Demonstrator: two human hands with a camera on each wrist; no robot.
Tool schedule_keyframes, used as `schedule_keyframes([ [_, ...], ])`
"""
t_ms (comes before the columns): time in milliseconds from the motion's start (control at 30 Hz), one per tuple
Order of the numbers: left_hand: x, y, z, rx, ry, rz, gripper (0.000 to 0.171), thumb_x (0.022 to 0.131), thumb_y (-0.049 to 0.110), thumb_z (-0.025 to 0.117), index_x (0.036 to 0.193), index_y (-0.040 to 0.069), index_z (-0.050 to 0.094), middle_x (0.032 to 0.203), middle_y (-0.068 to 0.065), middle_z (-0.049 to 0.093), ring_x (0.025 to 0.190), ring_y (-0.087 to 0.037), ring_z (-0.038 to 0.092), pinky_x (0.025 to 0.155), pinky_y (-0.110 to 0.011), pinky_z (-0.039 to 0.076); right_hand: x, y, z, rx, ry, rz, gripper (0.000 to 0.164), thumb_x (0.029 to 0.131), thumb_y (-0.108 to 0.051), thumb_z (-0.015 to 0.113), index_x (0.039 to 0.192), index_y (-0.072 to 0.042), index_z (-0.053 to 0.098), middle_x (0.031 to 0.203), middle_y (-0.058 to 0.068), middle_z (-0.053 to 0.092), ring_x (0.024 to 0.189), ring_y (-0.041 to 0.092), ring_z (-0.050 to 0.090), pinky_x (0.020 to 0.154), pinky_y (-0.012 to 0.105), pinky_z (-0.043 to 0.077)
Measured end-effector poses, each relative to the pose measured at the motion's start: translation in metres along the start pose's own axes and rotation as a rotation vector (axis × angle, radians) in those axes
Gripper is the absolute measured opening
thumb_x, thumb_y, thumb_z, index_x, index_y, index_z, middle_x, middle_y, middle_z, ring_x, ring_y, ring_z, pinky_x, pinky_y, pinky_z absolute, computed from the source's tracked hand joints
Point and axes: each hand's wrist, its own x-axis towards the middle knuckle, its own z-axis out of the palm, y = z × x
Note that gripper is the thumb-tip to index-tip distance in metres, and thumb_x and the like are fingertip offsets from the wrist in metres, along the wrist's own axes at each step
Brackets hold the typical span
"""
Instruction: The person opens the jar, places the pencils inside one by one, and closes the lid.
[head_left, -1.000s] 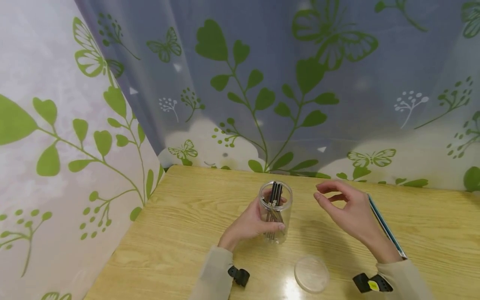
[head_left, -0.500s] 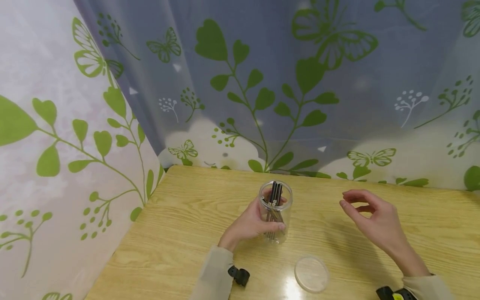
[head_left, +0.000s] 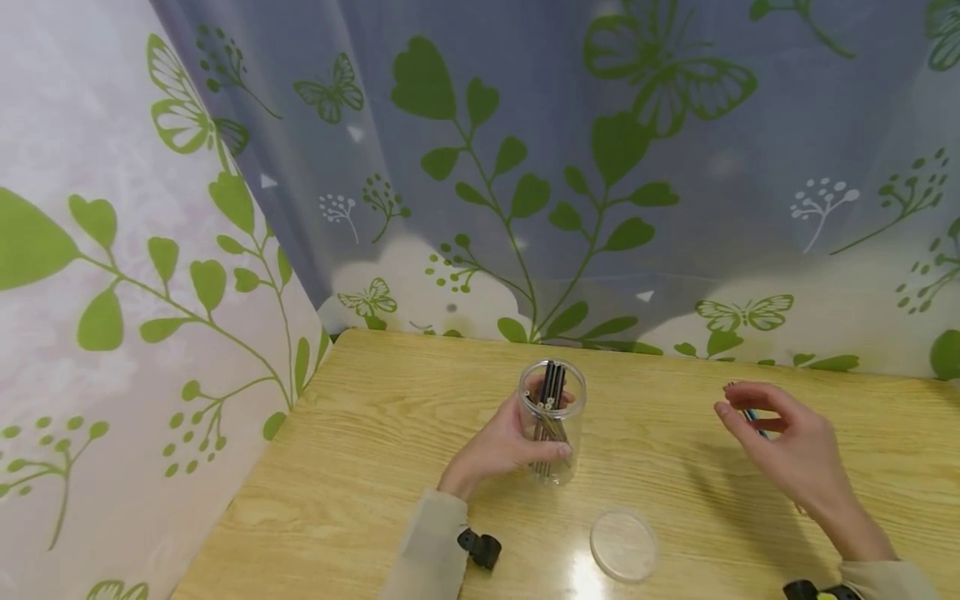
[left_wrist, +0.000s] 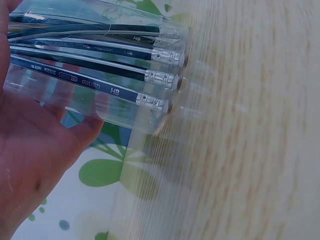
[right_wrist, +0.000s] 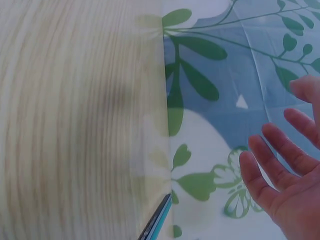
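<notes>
- Head view: clear plastic jar (head_left: pixel 576 435), mouth uncovered, roughly upright over the table. Gripped round its side by the left hand (head_left: pixel 487 443), apparently to steady it while keeping the rim free.
- Head view: pencils (head_left: pixel 553 387), dark, bundled loosely inside the jar, leaning against its wall.
- Head view: round translucent lid (head_left: pixel 624 546), flat on the wood-grain tabletop (head_left: pixel 375 433), near the jar; off, so presumably the mouth stays accessible.
- Head view: right hand (head_left: pixel 798 442), well apart from the jar, fingers loosely bent.
- Left wrist view: pencils marked HB, eraser ends toward the base, likely resting there.
- Right wrist view: right hand's fingers parted, nothing held; slim teal-and-dark item (right_wrist: pixel 158 219), apart from them, probably pencils.
</notes>
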Motion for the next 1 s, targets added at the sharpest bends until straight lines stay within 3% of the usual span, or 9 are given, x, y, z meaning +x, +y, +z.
schedule_keyframes([
  [367,0.001,0.003,0.001,-0.008,0.000,0.010,0.080,0.086,-0.001,0.078,0.151,0.022,0.038,0.145,-0.009,0.059,0.138,-0.018,0.052,0.123,-0.053,0.027,-0.003,0.021,-0.012,-0.031,-0.024,0.086,0.031,0.095,-0.026,0.074,0.118,-0.007,0.069,0.103,-0.040,0.056,0.094,-0.024,0.053,0.070,0.003,0.049],
  [400,0.001,0.003,0.001,-0.008,-0.002,0.011,0.080,0.086,-0.001,0.078,0.151,0.022,0.037,0.144,-0.009,0.059,0.138,-0.017,0.052,0.123,-0.053,0.027,-0.003,0.024,-0.013,-0.051,-0.032,0.090,0.033,0.095,-0.028,0.074,0.120,-0.007,0.069,0.105,-0.038,0.056,0.095,-0.025,0.051,0.070,0.003,0.048],
  [500,0.001,0.003,0.001,-0.005,-0.006,0.017,0.080,0.086,-0.001,0.077,0.152,0.022,0.037,0.145,-0.009,0.058,0.139,-0.017,0.052,0.123,-0.053,0.027,-0.002,0.033,-0.017,-0.108,-0.068,0.102,0.039,0.095,-0.032,0.073,0.125,-0.006,0.069,0.117,-0.013,0.068,0.097,-0.028,0.044,0.069,0.001,0.045],
  [567,0.001,0.003,0.001,-0.007,-0.006,0.016,0.080,0.086,-0.001,0.077,0.151,0.023,0.037,0.145,-0.008,0.058,0.138,-0.016,0.052,0.123,-0.053,0.027,0.000,0.038,-0.020,-0.158,-0.096,0.108,0.044,0.095,-0.035,0.073,0.128,-0.006,0.068,0.125,0.009,0.070,0.103,-0.013,0.056,0.069,0.001,0.043],
  [633,0.001,0.003,0.001,-0.004,-0.005,0.019,0.080,0.086,0.000,0.078,0.151,0.023,0.037,0.145,-0.008,0.058,0.138,-0.016,0.052,0.123,-0.052,0.028,0.001,0.043,-0.022,-0.203,-0.124,0.104,0.048,0.095,-0.036,0.073,0.131,-0.005,0.066,0.130,0.029,0.065,0.110,0.011,0.065,0.068,0.004,0.043],
  [700,0.001,0.003,0.001,0.001,-0.002,0.024,0.080,0.087,0.000,0.078,0.152,0.023,0.036,0.145,-0.008,0.058,0.138,-0.017,0.052,0.122,-0.052,0.028,0.002,0.046,-0.024,-0.243,-0.152,0.104,0.051,0.096,-0.039,0.072,0.133,-0.004,0.065,0.132,0.034,0.062,0.112,0.039,0.064,0.071,0.018,0.053],
  [733,0.001,0.003,0.000,0.002,-0.001,0.022,0.081,0.086,0.000,0.078,0.151,0.024,0.036,0.145,-0.007,0.058,0.138,-0.017,0.052,0.123,-0.052,0.028,0.003,0.048,-0.025,-0.259,-0.167,0.102,0.053,0.096,-0.040,0.071,0.135,-0.004,0.063,0.132,0.036,0.061,0.104,0.049,0.063,0.069,0.024,0.055],
  [867,0.000,0.002,0.000,0.003,0.003,0.017,0.081,0.086,0.000,0.078,0.151,0.024,0.037,0.145,-0.007,0.058,0.138,-0.017,0.052,0.123,-0.053,0.027,0.006,0.055,-0.028,-0.306,-0.242,0.107,0.060,0.098,-0.043,0.066,0.139,0.000,0.059,0.133,0.038,0.059,0.102,0.055,0.063,0.070,0.057,0.056],
  [1000,0.000,0.002,0.001,0.000,0.002,0.010,0.081,0.086,0.000,0.078,0.151,0.023,0.037,0.145,-0.007,0.058,0.138,-0.016,0.052,0.124,-0.054,0.025,0.009,0.064,-0.029,-0.323,-0.314,0.120,0.062,0.100,-0.043,0.064,0.140,0.003,0.055,0.130,0.038,0.061,0.103,0.055,0.065,0.070,0.056,0.056],
])
